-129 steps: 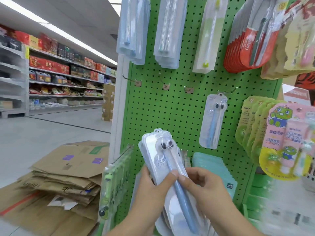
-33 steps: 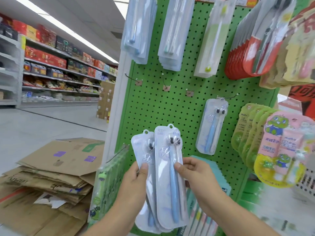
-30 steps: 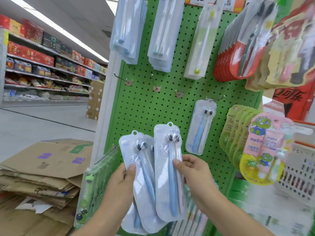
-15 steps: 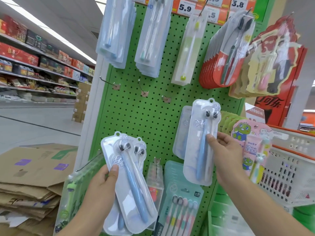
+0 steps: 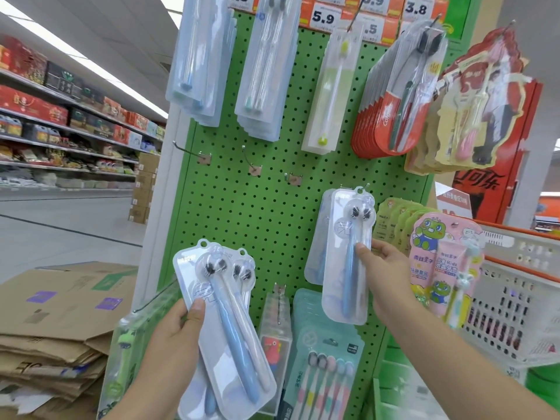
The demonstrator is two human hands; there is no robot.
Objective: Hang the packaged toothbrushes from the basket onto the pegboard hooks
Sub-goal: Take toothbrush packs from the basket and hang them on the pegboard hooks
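1. Green pegboard (image 5: 266, 213): upright end panel, stocked with hanging packs along the top row and down the right side.
2. Flattened cardboard boxes (image 5: 60, 322): stacked on the floor, left of the panel.
3. White basket (image 5: 521, 298): orange rim, at the right edge, behind the right forearm.
4. Stack of toothbrush packs (image 5: 224, 328): clear blisters with blue and pale handles, fanned, tilted leftward at the top, held low in front of the panel.
5. Single toothbrush pack (image 5: 348, 262): clear blister, blue handle, upright; its top hole sits at the hook (image 5: 354, 187), just in front of a like pack already hanging there. Whether it is fully threaded cannot be told.
6. Left hand (image 5: 178, 334): thumb curled over the stack's face, fingers behind, clamped on it.
7. Right hand (image 5: 385, 268): thumb on the front, fingers behind, pinching the single pack at mid-height.
8. Three bare hooks (image 5: 251, 160): in a row left of the occupied hook.
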